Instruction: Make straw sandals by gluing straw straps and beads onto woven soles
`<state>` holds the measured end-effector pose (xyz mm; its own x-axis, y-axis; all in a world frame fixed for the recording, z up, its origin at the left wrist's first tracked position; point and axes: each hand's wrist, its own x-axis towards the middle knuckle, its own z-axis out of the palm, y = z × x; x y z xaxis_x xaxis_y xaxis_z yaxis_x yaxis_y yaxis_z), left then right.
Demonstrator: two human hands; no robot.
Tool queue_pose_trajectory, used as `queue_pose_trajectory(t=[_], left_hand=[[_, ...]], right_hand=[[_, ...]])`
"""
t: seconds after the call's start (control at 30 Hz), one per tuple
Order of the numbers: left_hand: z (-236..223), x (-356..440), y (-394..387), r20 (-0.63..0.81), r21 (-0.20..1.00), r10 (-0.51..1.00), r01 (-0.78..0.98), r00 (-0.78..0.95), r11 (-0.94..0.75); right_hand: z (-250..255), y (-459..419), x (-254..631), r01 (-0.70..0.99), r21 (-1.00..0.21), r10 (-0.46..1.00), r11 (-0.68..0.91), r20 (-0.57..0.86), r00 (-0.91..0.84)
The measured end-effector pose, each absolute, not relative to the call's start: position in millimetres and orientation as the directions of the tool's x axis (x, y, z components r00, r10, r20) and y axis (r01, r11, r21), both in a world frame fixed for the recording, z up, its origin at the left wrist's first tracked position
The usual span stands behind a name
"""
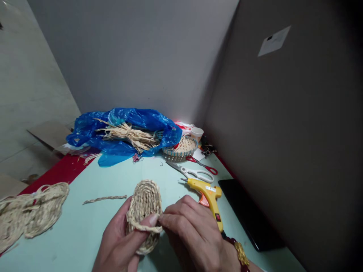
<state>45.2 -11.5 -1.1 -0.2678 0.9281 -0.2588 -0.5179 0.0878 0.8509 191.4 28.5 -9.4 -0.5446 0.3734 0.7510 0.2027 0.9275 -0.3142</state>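
My left hand [121, 234] is closed around an oval piece of coiled straw braid [145, 198], shaped like a small slipper sole. Its thumb presses a length of straw braid [146, 227] that crosses the piece. At the right edge of the oval, my right hand [193, 230] pinches the end of this crossing braid between thumb and fingers. The fingers hide the exact joint. Just beyond the right hand lies a yellow glue gun [208, 190] with an orange trigger, its nozzle pointing left.
Left lie larger coiled straw pieces [47, 213] and a loose braid [104, 199]. Behind are white-handled scissors [195, 173], red-handled scissors [208, 168], a woven basket [181, 149], a cup [196, 133] and a blue bag [147, 117] holding dry straw [129, 134]. A black tablet-like slab [249, 215] lies right.
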Motion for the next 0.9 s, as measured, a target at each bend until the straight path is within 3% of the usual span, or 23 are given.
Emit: queue_pose_trajectory(t=[0.1, 0.33, 0.9], left_hand=[[-1.7, 45.6, -11.8, -0.276, 0.786, 0.937, -0.612, -0.215, 0.090], [-3.3, 46.3, -14.5, -0.291, 0.811, 0.921, -0.578, -0.257, 0.095], [3.9, 49.5, -15.6, -0.291, 0.789, 0.906, -0.613, -0.309, 0.044]], right_hand=[[-8.6, 26.1, 191.4, 0.217, -0.320, 0.386, 0.922, 0.774, -0.502], [-8.8, 20.3, 190.3, 0.260, -0.320, 0.408, 0.911, 0.793, -0.453], [-11.3, 28.7, 194.5, 0.227, -0.270, 0.352, 0.936, 0.772, -0.529]])
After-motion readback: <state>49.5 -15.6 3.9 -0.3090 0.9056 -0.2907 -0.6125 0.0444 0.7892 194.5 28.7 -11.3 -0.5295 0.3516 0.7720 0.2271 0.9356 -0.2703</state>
